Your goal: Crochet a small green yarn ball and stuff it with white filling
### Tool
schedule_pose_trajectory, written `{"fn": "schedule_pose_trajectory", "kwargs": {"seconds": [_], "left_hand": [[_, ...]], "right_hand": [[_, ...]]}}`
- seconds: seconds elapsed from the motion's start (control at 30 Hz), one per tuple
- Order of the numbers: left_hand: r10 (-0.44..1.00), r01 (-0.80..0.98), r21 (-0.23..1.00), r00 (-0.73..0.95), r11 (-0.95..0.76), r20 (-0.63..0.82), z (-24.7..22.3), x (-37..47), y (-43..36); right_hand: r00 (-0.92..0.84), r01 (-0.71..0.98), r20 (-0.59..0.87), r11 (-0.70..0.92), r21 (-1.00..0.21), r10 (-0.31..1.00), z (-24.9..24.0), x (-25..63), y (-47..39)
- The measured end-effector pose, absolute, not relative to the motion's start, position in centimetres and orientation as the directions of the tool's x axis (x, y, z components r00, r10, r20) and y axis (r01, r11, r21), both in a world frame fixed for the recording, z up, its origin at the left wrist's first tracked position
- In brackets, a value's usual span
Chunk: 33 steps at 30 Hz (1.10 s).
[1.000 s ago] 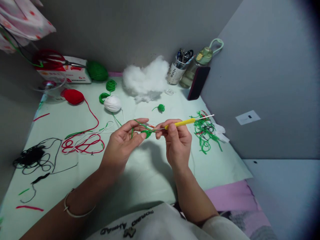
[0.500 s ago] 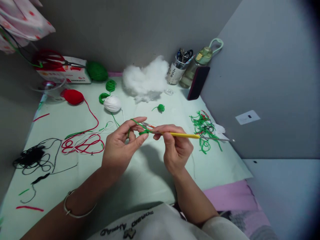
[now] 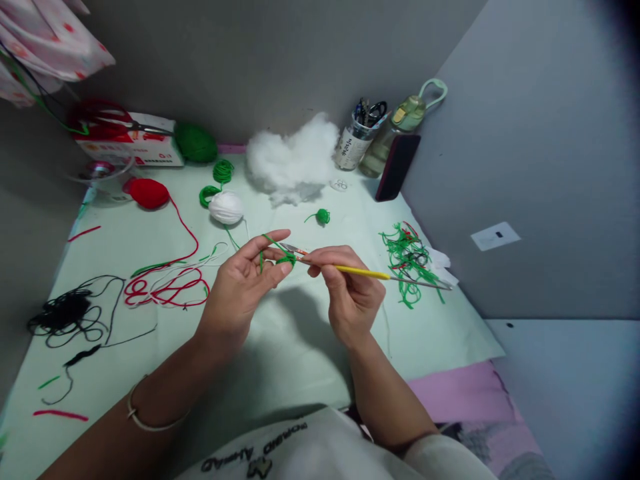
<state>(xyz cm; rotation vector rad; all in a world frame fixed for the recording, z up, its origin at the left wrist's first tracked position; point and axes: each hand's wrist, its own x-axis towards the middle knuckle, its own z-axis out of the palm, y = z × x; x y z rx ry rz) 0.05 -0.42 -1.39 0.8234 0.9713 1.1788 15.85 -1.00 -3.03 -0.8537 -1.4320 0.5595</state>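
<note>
My left hand pinches a small piece of green crochet work between thumb and fingers. Green yarn runs over its raised index finger. In my right hand is a crochet hook with a yellow grip, held like a pencil. The hook's tip reaches the green work, and its metal end points right toward the yarn scraps. Just behind my fingertips lie small scissors, partly hidden by my hands.
White stuffing lies at the back, with a pen cup, bottle and phone to its right. Green scraps sit at right. A white yarn ball, red yarn ball and black yarn lie left.
The crochet hook has tilted, its rear end dropping a little lower. My left hand has shifted slightly, with its index finger a bit higher.
</note>
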Motion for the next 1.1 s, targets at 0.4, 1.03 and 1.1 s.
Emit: {"fn": "schedule_pose_trajectory", "kwargs": {"seconds": [0.4,1.03,1.1], "left_hand": [[0.994,-0.283,0.954,0.072,0.102,-0.085,-1.68,-0.16,-0.51],[0.998,-0.113,0.992,-0.025,0.059,-0.063,-1.29,-0.06,-0.69],[0.996,-0.002,1.000,-0.088,-0.012,0.012,-1.46,0.09,-0.95]], "right_hand": [[0.155,-0.007,0.567,0.575,-0.818,0.809,-2.58,15.41,-1.07],[0.057,0.151,0.670,0.657,-0.739,0.740,-2.67,15.96,-1.23],[-0.010,0.225,0.716,0.699,-0.679,0.698,-2.73,16.08,-1.32]]}}
